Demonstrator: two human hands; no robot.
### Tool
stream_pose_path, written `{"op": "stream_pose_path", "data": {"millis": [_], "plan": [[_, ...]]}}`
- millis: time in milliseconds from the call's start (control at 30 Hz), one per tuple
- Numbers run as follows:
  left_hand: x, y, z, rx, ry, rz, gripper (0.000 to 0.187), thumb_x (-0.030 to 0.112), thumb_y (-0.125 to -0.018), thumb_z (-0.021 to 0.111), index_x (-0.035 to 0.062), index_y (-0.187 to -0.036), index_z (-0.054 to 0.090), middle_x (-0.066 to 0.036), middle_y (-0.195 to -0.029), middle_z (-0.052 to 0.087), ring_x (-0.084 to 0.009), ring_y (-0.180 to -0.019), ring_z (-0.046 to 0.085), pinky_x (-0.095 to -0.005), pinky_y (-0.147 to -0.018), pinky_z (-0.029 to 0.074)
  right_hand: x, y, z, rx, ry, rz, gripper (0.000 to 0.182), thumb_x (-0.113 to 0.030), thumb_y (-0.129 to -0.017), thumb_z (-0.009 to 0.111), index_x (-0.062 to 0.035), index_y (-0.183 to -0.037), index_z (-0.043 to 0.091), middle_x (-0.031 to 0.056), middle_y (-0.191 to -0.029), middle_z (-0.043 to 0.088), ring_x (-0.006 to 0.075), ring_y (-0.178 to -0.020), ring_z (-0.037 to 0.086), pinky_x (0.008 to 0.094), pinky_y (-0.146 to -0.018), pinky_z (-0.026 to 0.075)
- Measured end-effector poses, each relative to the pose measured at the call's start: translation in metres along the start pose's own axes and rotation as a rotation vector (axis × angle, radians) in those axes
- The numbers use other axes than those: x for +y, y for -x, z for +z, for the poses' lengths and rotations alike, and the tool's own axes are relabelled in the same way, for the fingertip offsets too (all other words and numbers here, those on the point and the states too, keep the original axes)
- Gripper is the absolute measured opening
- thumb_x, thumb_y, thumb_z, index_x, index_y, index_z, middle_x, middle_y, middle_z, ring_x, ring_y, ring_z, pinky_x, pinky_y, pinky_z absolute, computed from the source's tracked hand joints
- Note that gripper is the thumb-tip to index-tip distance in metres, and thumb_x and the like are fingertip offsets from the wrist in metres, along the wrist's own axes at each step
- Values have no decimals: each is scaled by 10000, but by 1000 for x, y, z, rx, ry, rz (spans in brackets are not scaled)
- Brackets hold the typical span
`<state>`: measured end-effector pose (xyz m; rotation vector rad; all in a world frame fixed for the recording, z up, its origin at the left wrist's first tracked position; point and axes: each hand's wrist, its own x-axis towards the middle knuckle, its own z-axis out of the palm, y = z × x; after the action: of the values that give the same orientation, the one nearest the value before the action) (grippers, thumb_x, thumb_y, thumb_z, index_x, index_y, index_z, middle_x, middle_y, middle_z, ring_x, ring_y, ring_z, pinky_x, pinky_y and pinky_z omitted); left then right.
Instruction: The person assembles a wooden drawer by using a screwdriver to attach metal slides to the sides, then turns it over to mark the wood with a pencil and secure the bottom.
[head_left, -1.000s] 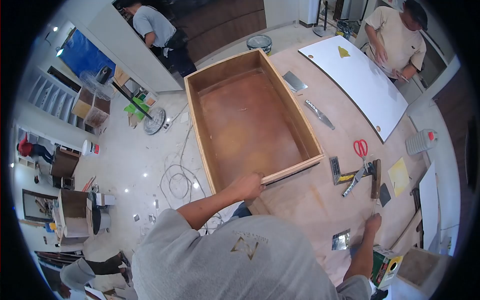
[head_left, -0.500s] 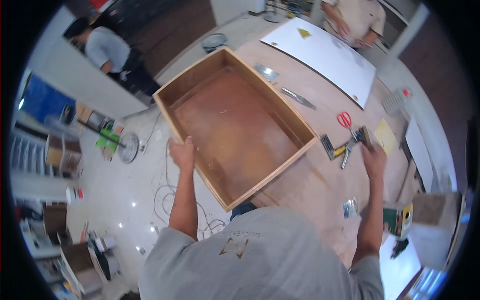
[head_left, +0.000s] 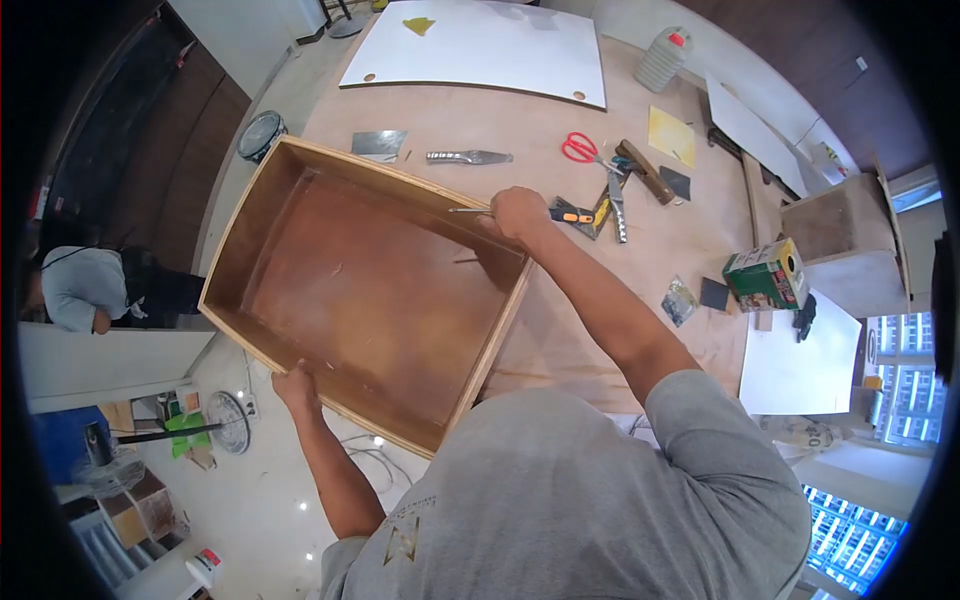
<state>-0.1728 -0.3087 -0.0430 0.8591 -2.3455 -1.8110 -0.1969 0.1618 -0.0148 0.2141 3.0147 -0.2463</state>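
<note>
A wooden drawer box (head_left: 370, 290) with a reddish-brown bottom is tilted at the table's left edge. My left hand (head_left: 297, 386) grips its near left rim, fingers closed round the edge. At the far right corner of the box, my right hand (head_left: 520, 214) is closed on a screwdriver (head_left: 572, 215) with an orange and black handle. Its thin shaft points left over the box's inside. Right of that hand lie red-handled scissors (head_left: 580, 148), a silver cutter (head_left: 617, 208) and a wooden plane (head_left: 645, 172). A putty knife (head_left: 468, 157) rests beyond the box.
A white panel (head_left: 480, 50) lies on the far side of the table (head_left: 600, 340). A plastic bottle (head_left: 664, 58) stands beside it. To the right are a green can (head_left: 765, 275) and a wooden box (head_left: 845, 240). Another person (head_left: 85, 287) bends at the far left.
My right hand has moved left from the tools to the box's corner, now with the screwdriver. The box has turned in my left hand. The view has swung to the right.
</note>
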Motion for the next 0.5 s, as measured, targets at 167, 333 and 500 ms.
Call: {"op": "stream_pose_path", "data": {"millis": [167, 333, 500], "plan": [[3, -48, -24, -57, -140, 50, 231, -61, -834, 566, -42, -1062, 538, -113, -845, 617, -176, -629, 592, -302, -516, 453, -22, 45, -11, -117, -61, -22, 421, -451, -840, 636, -40, -819, 726, 178, -842, 704, 336, -843, 690, 435, -750, 552], [28, -82, -37, -262, -218, 96, 245, -47, -827, 562, -34, -1071, 552, -117, -867, 629, -190, -677, 613, -311, -559, 477, -41, 88, -10, -236, -132, -31, 412, -437, -824, 630, -37, -794, 726, 177, -823, 703, 329, -829, 693, 425, -742, 554], [34, -98, -16, -402, -215, 179, 286, -41, -827, 551, -38, -1113, 569, -130, -908, 647, -208, -731, 641, -328, -616, 510, -34, 112, -2, -271, -213, 61, 417, -441, -816, 624, -37, -779, 721, 177, -799, 693, 340, -812, 684, 442, -746, 541]]}}
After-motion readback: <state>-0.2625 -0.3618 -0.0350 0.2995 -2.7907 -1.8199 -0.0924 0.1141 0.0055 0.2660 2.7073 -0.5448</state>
